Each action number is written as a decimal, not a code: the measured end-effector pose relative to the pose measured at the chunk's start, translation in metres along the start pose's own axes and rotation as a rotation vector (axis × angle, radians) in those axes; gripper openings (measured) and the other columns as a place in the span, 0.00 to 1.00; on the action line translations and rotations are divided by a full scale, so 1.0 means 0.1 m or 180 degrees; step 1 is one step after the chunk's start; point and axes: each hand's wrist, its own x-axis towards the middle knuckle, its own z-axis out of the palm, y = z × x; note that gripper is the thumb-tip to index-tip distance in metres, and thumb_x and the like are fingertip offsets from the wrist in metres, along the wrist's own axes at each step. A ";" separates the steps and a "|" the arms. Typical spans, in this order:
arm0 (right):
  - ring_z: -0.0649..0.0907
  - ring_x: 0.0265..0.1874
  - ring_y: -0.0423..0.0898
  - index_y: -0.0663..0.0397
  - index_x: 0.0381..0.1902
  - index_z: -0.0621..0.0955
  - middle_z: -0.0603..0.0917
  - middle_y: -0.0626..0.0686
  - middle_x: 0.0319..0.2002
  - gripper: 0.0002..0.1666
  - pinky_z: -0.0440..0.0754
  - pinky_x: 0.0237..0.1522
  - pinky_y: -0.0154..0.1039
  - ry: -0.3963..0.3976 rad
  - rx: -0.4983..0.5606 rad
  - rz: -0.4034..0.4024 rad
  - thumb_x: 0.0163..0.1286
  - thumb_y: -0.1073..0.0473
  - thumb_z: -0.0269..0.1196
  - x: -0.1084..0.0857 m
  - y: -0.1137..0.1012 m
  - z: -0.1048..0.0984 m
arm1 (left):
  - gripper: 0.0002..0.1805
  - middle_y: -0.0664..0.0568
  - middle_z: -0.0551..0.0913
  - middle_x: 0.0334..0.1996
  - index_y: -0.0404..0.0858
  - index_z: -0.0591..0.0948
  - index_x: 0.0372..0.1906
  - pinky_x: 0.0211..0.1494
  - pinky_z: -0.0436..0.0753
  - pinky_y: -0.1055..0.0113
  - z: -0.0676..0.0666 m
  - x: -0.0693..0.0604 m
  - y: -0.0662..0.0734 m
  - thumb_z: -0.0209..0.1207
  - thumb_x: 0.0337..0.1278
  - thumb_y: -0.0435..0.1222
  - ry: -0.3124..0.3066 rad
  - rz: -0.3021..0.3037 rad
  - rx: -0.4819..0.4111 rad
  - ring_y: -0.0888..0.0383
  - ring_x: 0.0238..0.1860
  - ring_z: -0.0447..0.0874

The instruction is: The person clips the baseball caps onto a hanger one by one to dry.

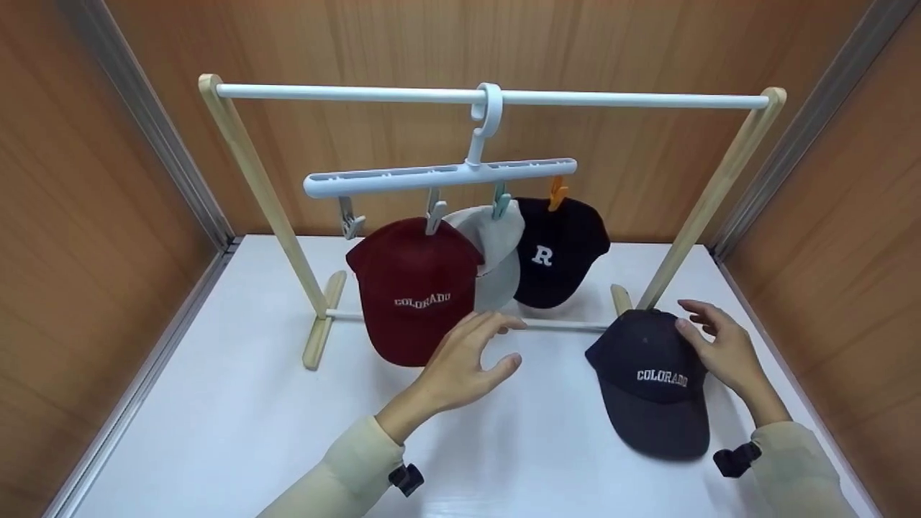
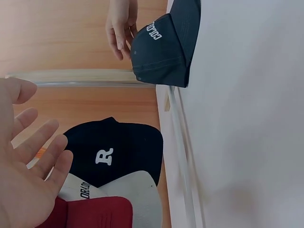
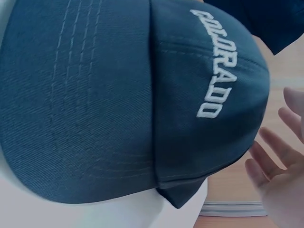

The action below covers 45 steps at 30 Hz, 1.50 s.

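Note:
A dark navy baseball cap [image 1: 640,414] lettered COLORADO sits on the white table at the right. Beside its crown is my right hand [image 1: 728,354], fingers spread; in the right wrist view the fingers [image 3: 280,152] are relaxed and not gripping the cap. My left hand [image 1: 460,367] hovers in front of a dark red COLORADO cap [image 1: 417,270], holding nothing, its thumb apart from the fingers. The red cap hangs from a grey clip [image 1: 434,216]. Behind it hang a white cap [image 1: 496,288] on a teal clip [image 1: 501,201] and a black R cap [image 1: 568,266] on an orange clip [image 1: 557,193].
A pale blue clip hanger [image 1: 432,178] hooks over the white rail [image 1: 626,99] of a wooden-legged stand [image 1: 266,194]. At its left end, a grey clip [image 1: 350,219] dangles with nothing in it. Wood-grain walls [image 1: 93,216] enclose the white table [image 1: 209,403].

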 end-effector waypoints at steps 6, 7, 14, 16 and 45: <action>0.77 0.67 0.67 0.60 0.71 0.78 0.80 0.67 0.67 0.27 0.70 0.64 0.34 -0.0121 -0.0056 0.0117 0.83 0.49 0.60 0.01 0.09 0.02 | 0.22 0.61 0.84 0.62 0.50 0.80 0.66 0.67 0.79 0.55 0.06 0.03 -0.01 0.65 0.70 0.41 -0.0046 -0.0102 -0.0008 0.59 0.62 0.79; 0.76 0.68 0.67 0.60 0.71 0.77 0.79 0.68 0.67 0.28 0.71 0.67 0.40 -0.0153 -0.0048 0.0139 0.83 0.48 0.59 0.01 0.10 0.02 | 0.22 0.61 0.83 0.62 0.50 0.80 0.67 0.67 0.79 0.55 0.07 0.03 -0.02 0.65 0.70 0.41 -0.0053 -0.0115 -0.0015 0.59 0.63 0.78; 0.71 0.72 0.72 0.61 0.73 0.75 0.76 0.70 0.71 0.32 0.62 0.73 0.72 -0.0382 0.0052 0.0339 0.86 0.43 0.52 0.06 0.17 0.04 | 0.23 0.59 0.83 0.63 0.49 0.80 0.68 0.68 0.78 0.56 0.15 0.07 -0.04 0.65 0.70 0.41 -0.0092 -0.0137 -0.0052 0.59 0.63 0.78; 0.70 0.73 0.71 0.59 0.74 0.73 0.75 0.70 0.71 0.34 0.60 0.74 0.72 -0.0465 0.0086 0.0436 0.86 0.41 0.50 0.07 0.18 0.04 | 0.23 0.58 0.83 0.63 0.49 0.80 0.68 0.68 0.79 0.56 0.17 0.07 -0.06 0.65 0.70 0.41 -0.0085 -0.0139 -0.0049 0.59 0.63 0.79; 0.77 0.46 0.38 0.62 0.63 0.78 0.81 0.58 0.53 0.25 0.72 0.50 0.36 -0.0520 0.0329 0.0694 0.85 0.47 0.54 0.09 0.08 0.09 | 0.24 0.61 0.82 0.62 0.52 0.79 0.68 0.65 0.80 0.58 0.26 0.08 -0.20 0.65 0.71 0.40 -0.0120 -0.0276 -0.0091 0.58 0.61 0.80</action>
